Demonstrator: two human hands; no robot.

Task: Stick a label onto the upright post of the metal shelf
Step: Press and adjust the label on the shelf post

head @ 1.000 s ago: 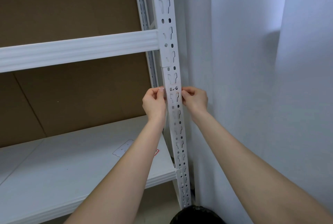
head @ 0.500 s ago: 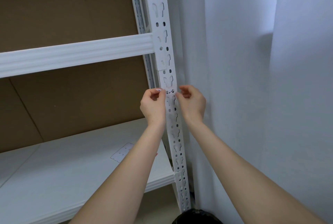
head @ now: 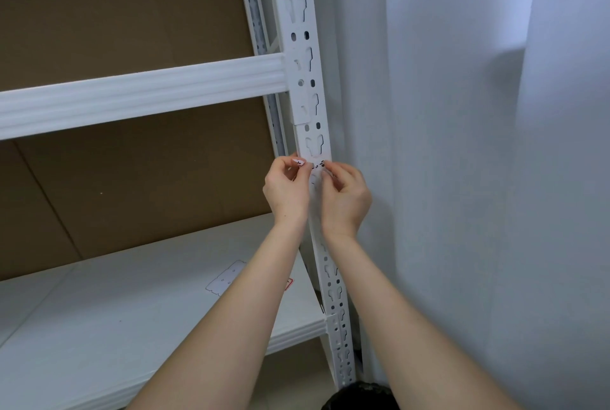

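The white perforated upright post (head: 305,46) of the metal shelf runs from top centre down to the floor. A small white label (head: 316,166) with black marks lies across the post at mid-height. My left hand (head: 287,191) pinches the label's left end against the post's left edge. My right hand (head: 345,198) pinches the right end, its fingers curled over the post's front. Most of the label is hidden by my fingertips.
A white crossbeam (head: 138,96) joins the post from the left. The lower white shelf board (head: 115,314) carries a flat white sheet (head: 226,279) and a red-edged sticker partly behind my left forearm. Brown cardboard backs the shelf. A pale wall stands close on the right.
My right hand has shifted left, from the post's right side onto its front, so both hands now sit closer together. The view has drifted slightly; the label stays at the same height.
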